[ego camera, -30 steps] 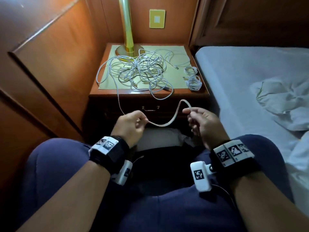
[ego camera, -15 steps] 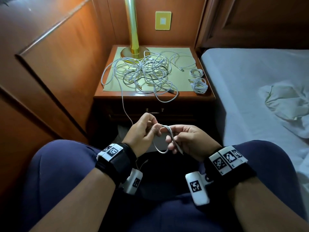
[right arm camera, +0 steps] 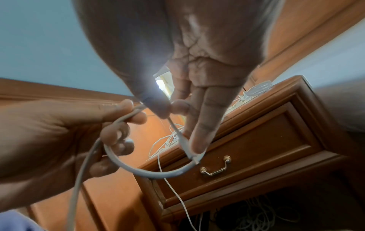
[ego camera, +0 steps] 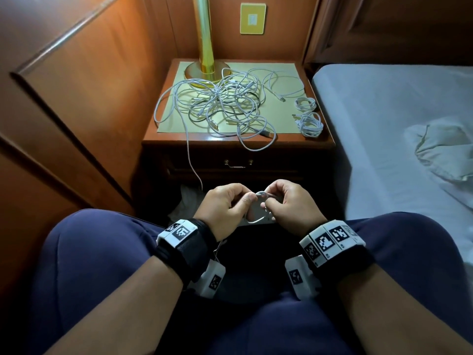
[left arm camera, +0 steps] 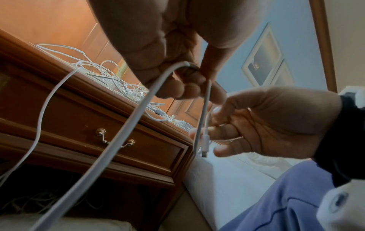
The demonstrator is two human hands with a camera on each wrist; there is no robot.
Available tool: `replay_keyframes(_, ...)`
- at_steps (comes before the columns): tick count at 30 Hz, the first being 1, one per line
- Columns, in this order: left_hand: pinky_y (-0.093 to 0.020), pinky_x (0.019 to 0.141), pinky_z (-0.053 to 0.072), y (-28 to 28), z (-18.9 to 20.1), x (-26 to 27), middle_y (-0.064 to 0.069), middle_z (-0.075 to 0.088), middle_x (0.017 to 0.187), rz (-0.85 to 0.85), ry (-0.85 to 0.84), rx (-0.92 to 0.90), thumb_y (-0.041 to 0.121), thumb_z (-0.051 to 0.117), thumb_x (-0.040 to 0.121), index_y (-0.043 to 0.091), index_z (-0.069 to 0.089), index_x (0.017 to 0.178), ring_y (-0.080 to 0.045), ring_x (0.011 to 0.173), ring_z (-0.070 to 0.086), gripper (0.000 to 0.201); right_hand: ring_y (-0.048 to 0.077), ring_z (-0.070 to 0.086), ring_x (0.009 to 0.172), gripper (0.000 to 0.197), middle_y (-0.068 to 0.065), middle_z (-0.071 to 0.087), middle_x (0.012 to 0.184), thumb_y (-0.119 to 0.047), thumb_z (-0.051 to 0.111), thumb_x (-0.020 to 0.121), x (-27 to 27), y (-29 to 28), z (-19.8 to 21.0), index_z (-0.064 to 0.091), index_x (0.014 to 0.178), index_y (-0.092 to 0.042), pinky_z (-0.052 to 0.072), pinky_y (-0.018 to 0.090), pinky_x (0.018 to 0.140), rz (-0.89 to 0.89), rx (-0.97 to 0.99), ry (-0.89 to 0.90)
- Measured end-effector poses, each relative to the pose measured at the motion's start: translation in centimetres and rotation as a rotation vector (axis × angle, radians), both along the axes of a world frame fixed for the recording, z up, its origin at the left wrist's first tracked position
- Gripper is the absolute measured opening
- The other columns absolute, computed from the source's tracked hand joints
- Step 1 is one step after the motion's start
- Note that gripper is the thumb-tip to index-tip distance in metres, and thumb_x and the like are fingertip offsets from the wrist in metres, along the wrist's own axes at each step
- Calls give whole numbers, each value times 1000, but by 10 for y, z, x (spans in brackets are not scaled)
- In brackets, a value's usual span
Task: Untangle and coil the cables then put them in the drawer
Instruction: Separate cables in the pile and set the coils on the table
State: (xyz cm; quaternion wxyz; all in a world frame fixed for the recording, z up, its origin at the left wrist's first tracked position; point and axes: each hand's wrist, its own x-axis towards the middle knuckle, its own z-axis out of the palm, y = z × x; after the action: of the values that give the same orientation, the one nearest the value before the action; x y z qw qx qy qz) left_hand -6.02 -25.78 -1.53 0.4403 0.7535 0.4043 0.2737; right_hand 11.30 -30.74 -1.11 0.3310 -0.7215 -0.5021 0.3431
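Note:
A tangle of white cables [ego camera: 225, 106] lies on the nightstand [ego camera: 179, 139] top. One white cable [ego camera: 190, 160] trails from it over the front edge down to my hands above my lap. My left hand [ego camera: 230, 203] pinches this cable [left arm camera: 138, 107] where a small loop [right arm camera: 150, 170] begins. My right hand [ego camera: 286, 201] pinches the cable's end just above its plug [left arm camera: 205, 144]. Two coiled cables [ego camera: 308, 116] sit at the nightstand's right edge. The drawer [ego camera: 238, 167] with a brass handle [right arm camera: 215, 168] is shut.
A brass lamp [ego camera: 206, 55] stands at the back of the nightstand. A bed [ego camera: 384, 124] with a crumpled cloth [ego camera: 442, 152] lies to the right, a wooden panel wall [ego camera: 76, 98] to the left. More cables [right arm camera: 266, 215] lie in the dark space under the drawer.
My hands have come together, from holding a long sagging span of cable apart to a small loop pinched between them. The view has tilted a little.

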Motion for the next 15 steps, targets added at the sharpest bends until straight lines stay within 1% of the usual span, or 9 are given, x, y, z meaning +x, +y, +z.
replay_keyframes(1,-15,57,43,0,-1,1,6,72,67,-11,-4,-9,25,59,99,21,70,84,-5,57,60,18,13,69,75,6,-5,70,78,-20,65,85,0,1,0,65,82,-25,61,44,74,-7,-2,-24)
replay_keyframes(4,-15,60,45,2,-3,2,3,72,67,-16,-19,-20,25,61,98,20,72,86,-3,58,62,16,12,68,76,11,-7,69,76,-21,61,89,-1,2,-1,68,85,-29,61,43,76,-3,-36,-11)
replay_keyframes(7,-20,65,52,5,-5,2,2,74,72,14,-14,14,27,63,96,23,77,92,-6,67,68,15,10,71,78,17,-8,73,77,-21,59,92,-2,2,-2,73,88,-31,62,43,75,-6,-55,31)
replay_keyframes(8,-22,67,54,6,-5,1,2,74,74,23,-13,20,27,63,96,24,78,95,-7,69,69,15,11,73,77,18,-6,74,78,-20,59,93,-3,2,-2,74,89,-30,62,44,72,-27,-59,62)
replay_keyframes(10,-22,66,54,7,-4,1,3,72,69,24,-11,13,29,63,97,26,78,98,-5,64,65,16,15,75,74,20,-2,75,83,-18,57,96,-6,2,0,74,94,-27,63,45,65,-65,-81,161)
replay_keyframes(12,-20,60,49,8,-3,0,3,68,63,29,0,13,31,62,97,27,78,99,-2,58,59,17,21,76,72,22,1,72,83,-17,52,99,-8,2,3,72,99,-25,61,40,59,-63,-122,265)
replay_keyframes(15,-15,58,46,9,0,-1,3,68,63,76,-18,-3,29,63,97,25,78,98,-1,56,59,16,28,76,73,20,5,66,80,-18,48,101,-9,3,8,68,101,-21,51,30,50,-49,-156,370)
